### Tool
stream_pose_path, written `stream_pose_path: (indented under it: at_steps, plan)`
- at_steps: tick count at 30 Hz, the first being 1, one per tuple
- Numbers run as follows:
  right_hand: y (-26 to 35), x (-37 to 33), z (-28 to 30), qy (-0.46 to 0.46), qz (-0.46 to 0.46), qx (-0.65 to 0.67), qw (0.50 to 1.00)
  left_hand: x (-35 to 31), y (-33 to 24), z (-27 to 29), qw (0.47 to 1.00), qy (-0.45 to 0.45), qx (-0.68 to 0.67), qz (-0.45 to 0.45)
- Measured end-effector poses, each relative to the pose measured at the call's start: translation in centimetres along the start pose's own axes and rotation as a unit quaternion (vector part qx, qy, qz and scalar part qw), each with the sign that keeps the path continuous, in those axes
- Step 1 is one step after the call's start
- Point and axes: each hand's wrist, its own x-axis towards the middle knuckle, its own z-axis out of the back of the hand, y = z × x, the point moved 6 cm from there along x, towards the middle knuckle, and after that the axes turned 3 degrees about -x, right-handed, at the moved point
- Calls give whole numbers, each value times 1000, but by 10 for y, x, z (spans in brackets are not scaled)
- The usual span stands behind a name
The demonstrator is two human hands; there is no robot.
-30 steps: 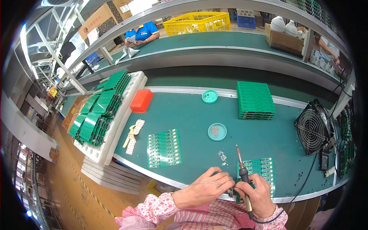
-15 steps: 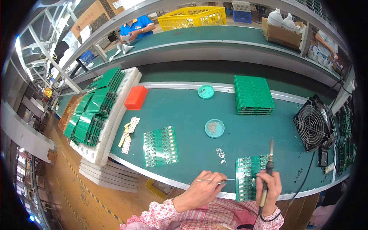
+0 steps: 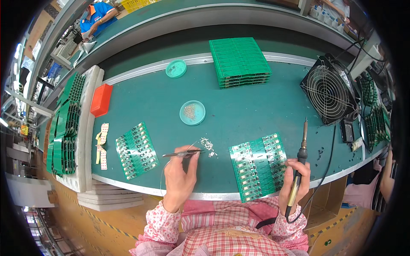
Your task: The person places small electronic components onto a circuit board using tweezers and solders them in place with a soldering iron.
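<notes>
My left hand [image 3: 179, 175] grips metal tweezers [image 3: 183, 154] whose tips point right toward a small heap of tiny pale parts [image 3: 208, 146] on the green bench mat. A thin solder wire runs down from that hand. My right hand [image 3: 294, 179] holds a soldering iron [image 3: 300, 160] upright, tip up, at the right edge of a green circuit board panel [image 3: 258, 164]. A second green board panel [image 3: 136, 150] lies to the left of my left hand.
A round teal dish [image 3: 192, 112] with small parts sits mid-bench, another teal dish [image 3: 176, 68] behind it. A stack of green boards [image 3: 240, 62] lies at the back, a fan [image 3: 329, 89] at right, an orange box [image 3: 101, 100] and racked boards [image 3: 66, 123] at left.
The view has tilted down toward the bench. My left hand moved left and forward with the tweezers to the loose parts. My right hand stayed by the board panel, iron still upright.
</notes>
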Motion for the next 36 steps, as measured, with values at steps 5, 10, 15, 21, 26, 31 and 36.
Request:
stream_pose_path:
  at_steps: [5, 10, 15, 21, 26, 31, 36]
  plan:
    - [-1, -3, 1, 3, -1, -6, 1000, 3, -3, -2, 1000, -12, 17, -14]
    - [-3, -4, 0, -1, -10, 8, 1000, 6, -3, -3, 999, -6, 33, -19]
    - [-3, -3, 0, -3, -12, 6, 1000, 5, -3, -1, 1000, -14, 18, -8]
    - [-4, -4, 0, -8, -21, 14, 1000, 4, -2, -1, 999, -15, 29, -15]
    - [-5, -6, 1, -9, -27, 15, 999, 2, -5, -3, 997, -16, 58, -45]
    - [-3, -5, 1, -1, -16, 5, 1000, 2, -3, -3, 999, -25, 26, -8]
    - [-4, -3, 0, -5, -11, 7, 1000, 4, -3, -4, 998, -28, 44, -36]
